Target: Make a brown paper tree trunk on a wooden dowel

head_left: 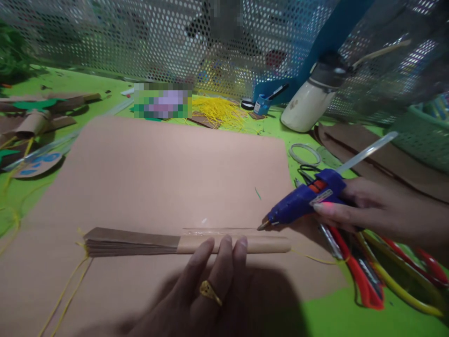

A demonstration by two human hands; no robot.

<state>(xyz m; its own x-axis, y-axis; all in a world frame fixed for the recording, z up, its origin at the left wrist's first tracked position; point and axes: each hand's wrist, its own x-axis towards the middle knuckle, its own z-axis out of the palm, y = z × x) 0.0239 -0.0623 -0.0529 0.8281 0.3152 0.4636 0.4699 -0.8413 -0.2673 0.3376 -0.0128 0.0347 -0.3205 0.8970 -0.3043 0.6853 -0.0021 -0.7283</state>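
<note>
My right hand [368, 210] is closed around a blue hot glue gun [298, 201] with a clear glue stick out of its back. Its nozzle tip is at the flap edge of a brown paper wrap [266, 245], where a shiny strip of glue [203, 231] runs. Inside the wrap sits a pleated brown paper fan [129, 243], folded shut, with yellow string [70, 290] at its left end. My left hand [206, 285], wearing a gold ring, holds the wrapped part down with its fingertips; the thumb is hidden. Beneath lies a large brown paper sheet [168, 178].
Red-handled scissors [365, 281] and a yellow-handled tool [403, 290] lie at right, under my right hand. A white bottle [305, 107], tape roll [305, 154], green basket [428, 131] and yellow shreds [220, 110] are farther back. Paper crafts [35, 119] lie left.
</note>
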